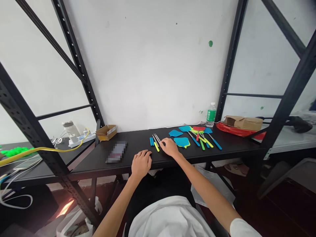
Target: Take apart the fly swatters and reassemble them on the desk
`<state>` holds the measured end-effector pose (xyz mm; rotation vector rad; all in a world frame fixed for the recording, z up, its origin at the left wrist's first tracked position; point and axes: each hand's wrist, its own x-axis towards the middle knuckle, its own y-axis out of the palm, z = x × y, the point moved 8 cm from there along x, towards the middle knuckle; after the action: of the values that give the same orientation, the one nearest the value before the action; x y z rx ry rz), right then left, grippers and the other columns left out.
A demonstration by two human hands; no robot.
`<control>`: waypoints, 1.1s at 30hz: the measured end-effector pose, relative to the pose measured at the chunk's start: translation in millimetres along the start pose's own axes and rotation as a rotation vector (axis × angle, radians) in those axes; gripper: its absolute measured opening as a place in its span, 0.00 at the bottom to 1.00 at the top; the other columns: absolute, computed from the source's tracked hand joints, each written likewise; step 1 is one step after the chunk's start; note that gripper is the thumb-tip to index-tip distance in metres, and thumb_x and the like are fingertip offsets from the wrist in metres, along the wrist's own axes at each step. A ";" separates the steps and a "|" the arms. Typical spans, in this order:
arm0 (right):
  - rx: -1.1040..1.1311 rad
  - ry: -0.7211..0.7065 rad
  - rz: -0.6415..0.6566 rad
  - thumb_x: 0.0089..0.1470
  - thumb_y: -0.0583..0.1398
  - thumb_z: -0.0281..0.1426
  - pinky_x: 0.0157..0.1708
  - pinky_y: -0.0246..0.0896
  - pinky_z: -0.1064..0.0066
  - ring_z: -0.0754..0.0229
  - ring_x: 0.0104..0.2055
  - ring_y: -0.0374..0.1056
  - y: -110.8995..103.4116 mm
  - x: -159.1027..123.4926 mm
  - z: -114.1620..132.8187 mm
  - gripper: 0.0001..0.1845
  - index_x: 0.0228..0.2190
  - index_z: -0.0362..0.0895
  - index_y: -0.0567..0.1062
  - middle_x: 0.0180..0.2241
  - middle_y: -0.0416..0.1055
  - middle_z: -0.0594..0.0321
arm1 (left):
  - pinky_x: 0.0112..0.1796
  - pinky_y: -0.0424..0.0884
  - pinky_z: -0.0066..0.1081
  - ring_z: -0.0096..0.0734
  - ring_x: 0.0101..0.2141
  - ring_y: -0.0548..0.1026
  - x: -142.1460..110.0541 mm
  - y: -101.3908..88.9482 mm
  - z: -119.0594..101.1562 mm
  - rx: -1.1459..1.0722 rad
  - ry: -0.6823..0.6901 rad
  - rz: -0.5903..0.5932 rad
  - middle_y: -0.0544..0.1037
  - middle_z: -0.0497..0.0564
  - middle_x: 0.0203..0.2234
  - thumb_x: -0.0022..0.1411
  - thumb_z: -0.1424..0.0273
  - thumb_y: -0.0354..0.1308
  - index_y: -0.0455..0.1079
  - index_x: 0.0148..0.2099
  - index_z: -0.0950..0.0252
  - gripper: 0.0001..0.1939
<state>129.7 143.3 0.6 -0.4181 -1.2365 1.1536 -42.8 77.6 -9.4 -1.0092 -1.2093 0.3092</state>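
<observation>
Your left hand [141, 164] rested on the bench [134, 143], fingers loosely curled, pinching nothing. Short blue handles [150, 141] and a yellow handle [156, 147] lay beside metal rods [156, 138]. Your right hand [170, 147] had bent fingers at the rods; whether they pinched any could not be told. A light, level fingertip touch seemed best there. Farther right lay blue heads [181, 142] and long-handled tools [216, 143].

Bottle [211, 115] — clear plastic; open box [106, 132] — brown cardboard, matt; tabletop [138, 141] — matt black; shirt [170, 217] — white cloth.
</observation>
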 end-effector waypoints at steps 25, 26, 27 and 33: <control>-0.156 0.332 0.036 0.58 0.58 0.40 0.34 0.62 0.64 0.47 0.40 0.73 3.2 1.5 -25.5 0.15 0.37 0.41 0.77 0.36 0.77 0.48 | 0.45 0.66 0.40 0.45 0.48 0.70 12.8 8.3 3.9 0.024 -0.032 0.090 0.75 0.53 0.49 0.64 0.73 0.47 0.70 0.57 0.55 0.21; -0.168 0.341 0.038 0.59 0.57 0.40 0.35 0.62 0.64 0.46 0.40 0.74 3.9 2.0 -26.2 0.15 0.37 0.41 0.77 0.36 0.77 0.46 | 0.44 0.66 0.39 0.45 0.47 0.70 18.1 11.1 1.5 0.014 -0.029 0.104 0.75 0.54 0.48 0.63 0.73 0.47 0.69 0.58 0.55 0.23; -0.173 0.339 0.038 0.60 0.56 0.39 0.35 0.62 0.63 0.46 0.41 0.74 4.4 2.6 -26.2 0.16 0.35 0.40 0.78 0.36 0.77 0.45 | 0.43 0.66 0.39 0.44 0.46 0.70 23.9 14.1 -2.4 0.000 -0.017 0.113 0.75 0.54 0.48 0.63 0.73 0.48 0.68 0.60 0.54 0.24; -0.023 0.398 0.004 0.64 0.50 0.38 0.35 0.61 0.65 0.48 0.39 0.74 -2.1 0.9 -38.2 0.21 0.31 0.42 0.78 0.34 0.77 0.47 | 0.44 0.67 0.39 0.45 0.46 0.71 43.6 24.6 -26.0 -0.080 -0.001 0.121 0.75 0.56 0.45 0.67 0.65 0.49 0.75 0.51 0.57 0.17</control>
<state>164.4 155.2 -10.3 -0.6336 -0.9014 1.0002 3.7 108.6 -1.3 -1.1544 -1.1714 0.3585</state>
